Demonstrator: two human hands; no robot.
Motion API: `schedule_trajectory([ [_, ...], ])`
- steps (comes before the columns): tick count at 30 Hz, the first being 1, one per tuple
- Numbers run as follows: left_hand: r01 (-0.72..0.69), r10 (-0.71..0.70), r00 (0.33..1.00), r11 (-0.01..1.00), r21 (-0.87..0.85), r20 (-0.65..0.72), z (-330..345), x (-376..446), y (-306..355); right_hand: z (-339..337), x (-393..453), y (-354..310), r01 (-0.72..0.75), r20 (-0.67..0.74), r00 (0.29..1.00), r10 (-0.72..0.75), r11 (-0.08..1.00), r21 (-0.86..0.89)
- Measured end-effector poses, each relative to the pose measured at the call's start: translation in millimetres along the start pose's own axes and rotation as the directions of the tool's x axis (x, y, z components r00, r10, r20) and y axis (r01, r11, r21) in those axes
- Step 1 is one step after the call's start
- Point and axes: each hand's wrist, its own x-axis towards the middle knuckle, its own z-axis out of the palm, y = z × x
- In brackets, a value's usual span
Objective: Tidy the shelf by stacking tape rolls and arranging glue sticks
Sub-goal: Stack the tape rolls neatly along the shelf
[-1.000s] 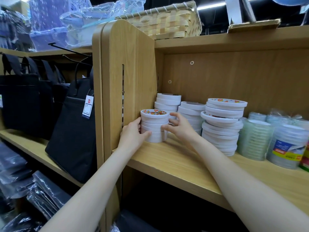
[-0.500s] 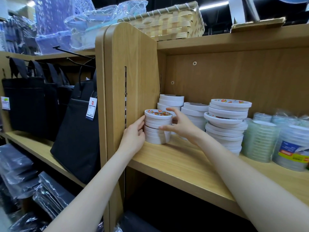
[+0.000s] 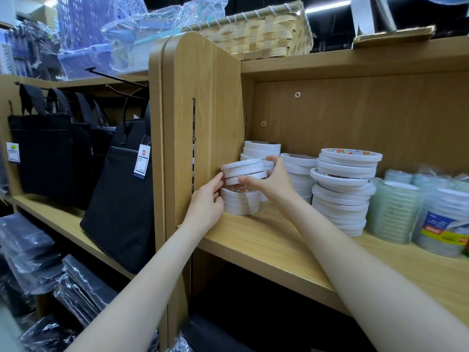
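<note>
A few white tape rolls [image 3: 243, 170] are tilted above the front-left stack [image 3: 239, 203] on the shelf [image 3: 279, 245], beside the side panel [image 3: 203, 123]. Left hand [image 3: 206, 201] and right hand [image 3: 271, 180] fingers grip them from either side.

A woven basket [image 3: 256, 34] sits on top of the wooden unit, above its rounded side panel [image 3: 203, 118], which carries a slotted metal strip [image 3: 194, 146]. Left of the basket are plastic-wrapped containers [image 3: 162, 36] and a blue crate [image 3: 86, 34]. In the bay to the left, black tote bags [image 3: 76, 148] hang from hooks; the nearest one [image 3: 119, 199] bears a white price tag [image 3: 142, 161]. Below them lie dark items wrapped in plastic film [image 3: 38, 262]. The back panel shows 2 screw heads [image 3: 297, 94]. At top right a flat brown tray [image 3: 393, 36] rests on the unit's top board.
</note>
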Motion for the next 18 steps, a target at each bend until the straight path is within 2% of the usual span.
schedule_trajectory([
  [4,-0.016,0.015,0.999,1.000,0.017,0.043,0,1,-1,-6,-5,4,0.017,0.036,0.999,-0.015,0.999,-0.047],
  [10,-0.038,0.037,0.999,0.999,0.033,0.029,-1,1,0,-16,-8,11,0.030,0.063,0.998,-0.023,0.993,-0.116],
  [15,-0.178,0.199,0.973,0.970,0.162,-0.120,-14,5,4,-26,-8,15,0.019,0.221,0.975,0.008,0.993,-0.120],
  [16,-0.241,0.265,0.959,0.949,0.204,-0.103,-18,8,8,-29,-9,14,0.021,0.246,0.969,0.010,0.992,-0.123],
  [18,-0.354,0.365,0.931,0.888,0.292,0.018,-21,18,14,-34,-8,13,0.027,0.259,0.966,0.007,0.991,-0.129],
])
